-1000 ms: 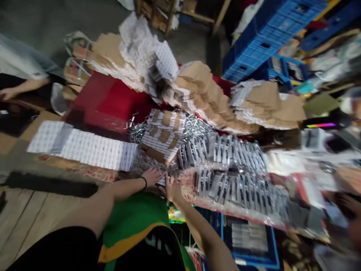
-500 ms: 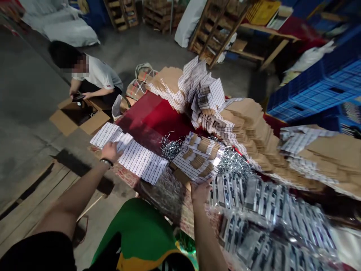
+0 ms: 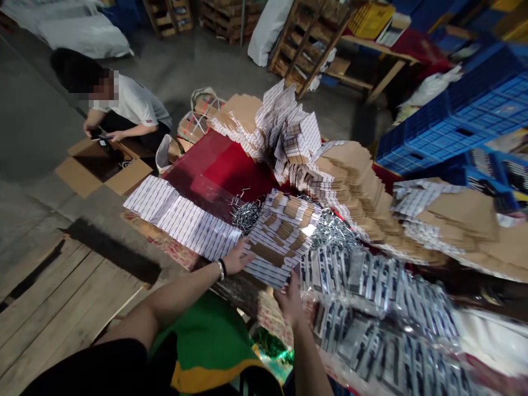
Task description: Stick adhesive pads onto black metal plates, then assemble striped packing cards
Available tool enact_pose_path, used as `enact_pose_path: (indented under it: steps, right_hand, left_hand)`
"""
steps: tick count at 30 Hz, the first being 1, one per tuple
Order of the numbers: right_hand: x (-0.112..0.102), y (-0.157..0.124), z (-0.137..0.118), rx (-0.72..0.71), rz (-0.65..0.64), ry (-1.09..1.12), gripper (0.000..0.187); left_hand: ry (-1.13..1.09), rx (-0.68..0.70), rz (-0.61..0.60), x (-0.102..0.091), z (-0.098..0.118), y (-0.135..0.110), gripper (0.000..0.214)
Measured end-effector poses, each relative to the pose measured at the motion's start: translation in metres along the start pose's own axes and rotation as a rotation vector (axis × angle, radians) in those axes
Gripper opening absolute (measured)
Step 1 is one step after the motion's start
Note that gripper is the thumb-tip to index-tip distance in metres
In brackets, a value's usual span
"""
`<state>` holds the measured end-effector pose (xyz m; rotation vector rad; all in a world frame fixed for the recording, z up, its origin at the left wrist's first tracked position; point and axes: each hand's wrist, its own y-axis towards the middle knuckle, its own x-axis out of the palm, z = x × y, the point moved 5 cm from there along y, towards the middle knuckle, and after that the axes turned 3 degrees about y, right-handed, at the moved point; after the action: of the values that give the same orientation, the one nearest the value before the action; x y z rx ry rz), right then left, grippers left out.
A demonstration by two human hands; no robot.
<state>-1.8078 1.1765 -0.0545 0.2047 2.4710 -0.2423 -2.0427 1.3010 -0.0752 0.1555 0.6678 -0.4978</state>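
Observation:
Small white cartons [image 3: 268,273] with dark stripes stand packed in rows on the table, several with brown flaps showing. My left hand [image 3: 237,258], a dark band on its wrist, reaches to their left edge with its fingers stretched out. At their near right corner is my right hand [image 3: 290,297], thumb on the near side and a finger along the right side. Left of these, a long row of striped cartons [image 3: 193,220] runs along the table's edge. Small metal pieces [image 3: 246,215] lie heaped behind the cartons, with a second metal heap [image 3: 333,231] to their right.
Plastic-wrapped packs [image 3: 371,275] cover the right side. Stacked flat cardboard [image 3: 350,181] lies behind. A blue crate [image 3: 457,121] stands at right. Over the floor at left, a person [image 3: 142,110] sits by an open cardboard box [image 3: 82,176]. A wooden pallet [image 3: 61,297] is at lower left.
My left hand has moved right, from the long carton row to the left edge of the brown-flapped cartons. My right hand stays at their near right corner. The view has shifted slightly.

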Motion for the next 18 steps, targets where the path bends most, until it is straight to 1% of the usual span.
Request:
enact_pose_path:
  steps: [2,3,4,6,8,10,11,12,13,14,15,16,17,18]
  right_hand:
    - [0.005,-0.014,0.003,0.051,-0.097,0.177,0.092]
    - [0.007,-0.02,0.006,0.099,-0.109,0.235,0.089]
    - [0.008,-0.026,0.01,0.154,-0.08,0.268,0.083]
    - [0.012,-0.035,0.016,0.267,0.041,0.321,0.071]
    - [0.019,-0.044,0.019,0.35,0.179,0.415,0.068]
    - [0.027,-0.054,0.019,0.365,0.262,0.553,0.067]
    - [0.03,-0.06,0.018,0.341,0.269,0.632,0.067]
    - [0.032,-0.065,0.017,0.308,0.247,0.716,0.067]
    - [0.034,-0.071,0.016,0.285,0.202,0.806,0.066]
    - [0.037,-0.078,0.015,0.284,0.13,0.901,0.065]
    - [0.041,-0.084,0.015,0.31,0.044,0.996,0.063]
    - [0.045,-0.091,0.015,0.355,-0.03,1.079,0.062]
    - [0.049,-0.096,0.016,0.407,-0.085,1.134,0.062]
    - [0.053,-0.101,0.016,0.452,-0.109,1.155,0.061]
  left_hand:
    - [-0.182,-0.13,0.073,0.024,0.008,-0.01,0.057]
    - [-0.256,-0.181,0.097,0.031,0.009,-0.017,0.05]
    - [-0.304,-0.218,0.113,0.038,0.01,-0.025,0.044]
    - [-0.319,-0.259,0.122,0.048,0.012,-0.041,0.04]
    - [-0.332,-0.334,0.178,0.053,0.011,-0.058,0.04]
    - [-0.387,-0.385,0.251,0.053,0.007,-0.077,0.046]
    - [-0.43,-0.37,0.249,0.051,0.005,-0.085,0.052]
    - [-0.48,-0.333,0.207,0.049,0.004,-0.093,0.057]
    - [-0.532,-0.287,0.12,0.048,0.004,-0.1,0.061]
    - [-0.579,-0.249,0.009,0.046,0.003,-0.108,0.062]
    - [-0.618,-0.235,-0.093,0.044,0.002,-0.116,0.061]
    - [-0.64,-0.244,-0.167,0.041,0.0,-0.124,0.059]
    - [-0.639,-0.269,-0.205,0.038,-0.003,-0.131,0.058]
    - [-0.615,-0.297,-0.212,0.033,-0.005,-0.137,0.057]
